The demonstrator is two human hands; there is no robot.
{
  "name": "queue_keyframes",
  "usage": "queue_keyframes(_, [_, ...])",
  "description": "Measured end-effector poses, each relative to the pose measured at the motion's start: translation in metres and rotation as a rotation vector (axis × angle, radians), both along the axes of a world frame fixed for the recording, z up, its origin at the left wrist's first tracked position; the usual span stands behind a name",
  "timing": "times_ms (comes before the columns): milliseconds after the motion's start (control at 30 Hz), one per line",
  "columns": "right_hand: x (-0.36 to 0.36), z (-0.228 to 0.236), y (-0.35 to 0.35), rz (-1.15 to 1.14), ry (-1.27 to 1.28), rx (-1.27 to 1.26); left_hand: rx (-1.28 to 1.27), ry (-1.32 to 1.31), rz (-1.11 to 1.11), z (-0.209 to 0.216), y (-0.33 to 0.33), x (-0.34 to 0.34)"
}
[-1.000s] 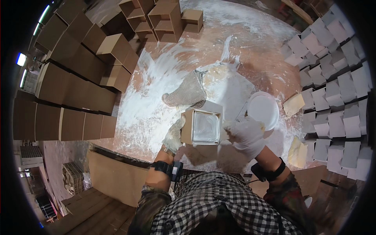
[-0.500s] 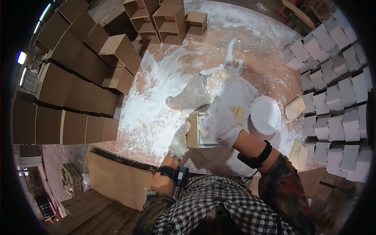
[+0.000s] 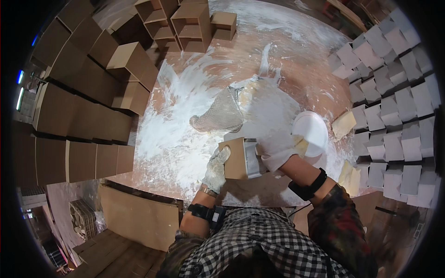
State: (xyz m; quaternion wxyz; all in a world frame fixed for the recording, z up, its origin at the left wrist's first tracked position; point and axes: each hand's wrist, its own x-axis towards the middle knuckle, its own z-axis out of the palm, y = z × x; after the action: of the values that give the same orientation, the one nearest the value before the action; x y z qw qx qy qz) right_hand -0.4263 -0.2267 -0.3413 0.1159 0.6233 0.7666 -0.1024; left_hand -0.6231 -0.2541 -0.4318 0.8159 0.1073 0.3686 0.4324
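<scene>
My left hand (image 3: 216, 167), in a whitish, powder-marked glove, grips the left side of a small brown box (image 3: 233, 159), its thumb on the brown face. The box's right side shows a grey-white surface (image 3: 252, 157). My right hand (image 3: 274, 149), in a white glove, is at that whitish side; its fingers are blurred. A yellowish piece (image 3: 301, 145) shows beside the right glove, in front of a round white tub (image 3: 313, 131); whether the hand holds it is unclear. Beyond the box, a grey mesh-like cloth (image 3: 219, 112) lies on the white-smeared table (image 3: 174, 104).
Brown boxes (image 3: 83, 111) are stacked along the left, with open-fronted ones (image 3: 192, 28) at the back. Rows of white-grey box shapes (image 3: 391, 116) line the right. Yellowish pieces (image 3: 343, 125) lie near the tub. A brown panel (image 3: 139, 215) stands below the front edge.
My right hand has pulled back to the right from the box, and the yellowish piece beside it has shifted right. The box has turned slightly, showing more of its brown face. The view has shifted a little.
</scene>
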Motion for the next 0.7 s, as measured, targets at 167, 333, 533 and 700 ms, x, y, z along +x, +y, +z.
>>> queue_keyframes(167, [0.001, 0.014, -0.007, -0.110, 0.085, -0.025, 0.028, 0.054, -0.022, -0.003, 0.001, 0.004])
queue_keyframes(333, [0.009, 0.025, -0.023, -0.274, 0.297, -0.241, 0.080, 0.066, -0.007, -0.007, 0.005, 0.004])
queue_keyframes(533, [0.038, 0.007, -0.058, -0.657, 0.886, -0.584, 0.031, 0.006, -0.057, -0.009, 0.007, -0.001])
queue_keyframes(700, [0.044, -0.015, -0.048, -0.584, 0.768, -0.307, 0.001, 0.093, -0.064, -0.020, 0.009, -0.007])
